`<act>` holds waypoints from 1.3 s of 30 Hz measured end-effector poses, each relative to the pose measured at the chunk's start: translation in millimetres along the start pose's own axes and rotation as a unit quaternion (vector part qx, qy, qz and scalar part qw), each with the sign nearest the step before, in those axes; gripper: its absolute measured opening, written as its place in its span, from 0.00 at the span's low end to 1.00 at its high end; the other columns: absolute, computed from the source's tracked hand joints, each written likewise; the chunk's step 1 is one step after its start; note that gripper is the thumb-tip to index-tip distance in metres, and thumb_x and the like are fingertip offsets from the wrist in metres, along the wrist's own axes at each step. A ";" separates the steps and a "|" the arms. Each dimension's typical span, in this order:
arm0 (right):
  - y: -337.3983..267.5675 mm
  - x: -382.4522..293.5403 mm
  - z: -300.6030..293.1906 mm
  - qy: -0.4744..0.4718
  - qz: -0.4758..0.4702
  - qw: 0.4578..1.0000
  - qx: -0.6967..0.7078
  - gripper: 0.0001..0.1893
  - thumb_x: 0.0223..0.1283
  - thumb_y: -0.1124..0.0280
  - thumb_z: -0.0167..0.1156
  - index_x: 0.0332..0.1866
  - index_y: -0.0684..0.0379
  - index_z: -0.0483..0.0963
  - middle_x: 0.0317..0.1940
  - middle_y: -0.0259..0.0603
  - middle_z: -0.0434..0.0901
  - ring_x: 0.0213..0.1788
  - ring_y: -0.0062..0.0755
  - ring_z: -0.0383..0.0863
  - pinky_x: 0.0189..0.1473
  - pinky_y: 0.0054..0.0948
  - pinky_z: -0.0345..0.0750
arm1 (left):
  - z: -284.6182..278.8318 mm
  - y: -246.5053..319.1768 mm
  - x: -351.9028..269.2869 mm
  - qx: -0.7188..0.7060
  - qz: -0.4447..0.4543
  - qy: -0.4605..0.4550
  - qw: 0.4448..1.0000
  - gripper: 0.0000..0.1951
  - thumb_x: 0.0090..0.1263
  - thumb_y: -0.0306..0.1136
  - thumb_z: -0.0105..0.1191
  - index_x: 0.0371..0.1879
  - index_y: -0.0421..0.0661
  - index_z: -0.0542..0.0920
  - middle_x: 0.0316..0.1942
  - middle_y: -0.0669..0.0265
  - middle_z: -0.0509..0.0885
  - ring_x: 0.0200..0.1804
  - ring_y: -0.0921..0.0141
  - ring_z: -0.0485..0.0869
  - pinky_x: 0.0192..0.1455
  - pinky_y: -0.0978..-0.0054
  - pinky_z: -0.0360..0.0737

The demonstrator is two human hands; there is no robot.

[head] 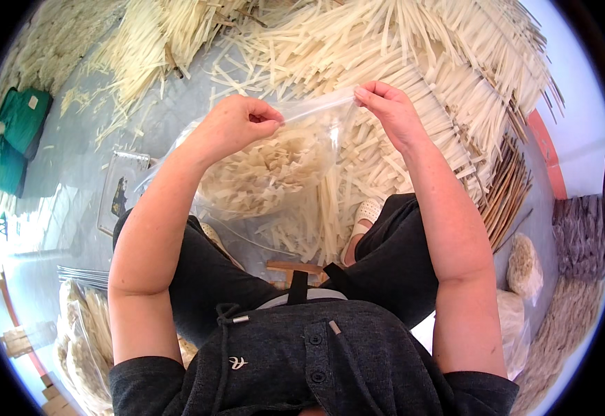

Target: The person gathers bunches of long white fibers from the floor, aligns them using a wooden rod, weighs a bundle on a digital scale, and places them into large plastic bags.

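A clear plastic bag (328,140) hangs from both hands, its upper edge stretched slantwise between them. My left hand (253,122) pinches that edge on the left between thumb and fingers. Higher up, my right hand (380,101) grips the edge's right corner with thumb and fingertips. Pale, dry flat noodle-like strips (266,177) fill the lower part of the bag, many of them short and broken. The bag hangs in front of the knees, over more loose strips. Whether the bag's mouth is sealed cannot be told.
Long pale strips (307,57) lie heaped across the floor ahead. Thin brown sticks (505,192) are bundled at the right. A metal tray (113,192) is beside the left knee, and green cloth-like bundles (24,122) lie far left. Filled clear bags (81,348) stand behind at the left.
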State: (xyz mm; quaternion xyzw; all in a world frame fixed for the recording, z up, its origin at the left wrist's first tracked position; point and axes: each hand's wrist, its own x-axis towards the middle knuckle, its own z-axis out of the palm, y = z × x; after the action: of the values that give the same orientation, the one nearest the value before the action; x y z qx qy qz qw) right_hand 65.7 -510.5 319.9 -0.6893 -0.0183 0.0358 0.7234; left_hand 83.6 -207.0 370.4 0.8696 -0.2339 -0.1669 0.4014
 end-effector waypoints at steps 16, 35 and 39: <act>-20.8 4.6 7.0 0.055 -0.007 0.992 -0.113 0.16 0.59 0.61 0.67 0.49 0.59 0.81 0.42 0.33 0.83 0.47 0.21 0.79 0.59 0.22 0.70 | -1.4 -14.8 -10.3 0.060 0.044 0.059 0.996 0.12 0.63 0.37 0.60 0.43 0.45 0.86 0.39 0.61 0.86 0.43 0.66 0.84 0.49 0.70 0.80; -16.5 7.2 82.0 -0.126 -0.363 0.809 -0.444 0.05 0.60 0.70 0.62 0.32 0.57 0.76 0.28 0.35 0.76 0.38 0.37 0.75 0.50 0.35 0.68 | 29.3 -17.8 -6.6 0.154 0.198 0.168 0.953 0.07 0.68 0.35 0.57 0.36 0.45 0.83 0.34 0.59 0.83 0.40 0.57 0.82 0.44 0.61 0.79; -16.2 7.7 81.9 -0.126 -0.361 0.814 -0.438 0.06 0.60 0.69 0.62 0.32 0.58 0.75 0.28 0.36 0.76 0.38 0.37 0.75 0.49 0.34 0.69 | 23.6 -13.9 -12.3 0.126 0.137 0.141 0.972 0.08 0.68 0.36 0.58 0.36 0.45 0.84 0.35 0.59 0.84 0.39 0.58 0.83 0.43 0.63 0.79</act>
State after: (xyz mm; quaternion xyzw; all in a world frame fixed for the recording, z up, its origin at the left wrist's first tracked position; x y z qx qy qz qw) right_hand 67.6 -429.1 339.9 -0.8663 -0.3708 -0.1530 0.2976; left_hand 65.8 -207.0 346.2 0.8875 -0.3116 0.0445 0.3366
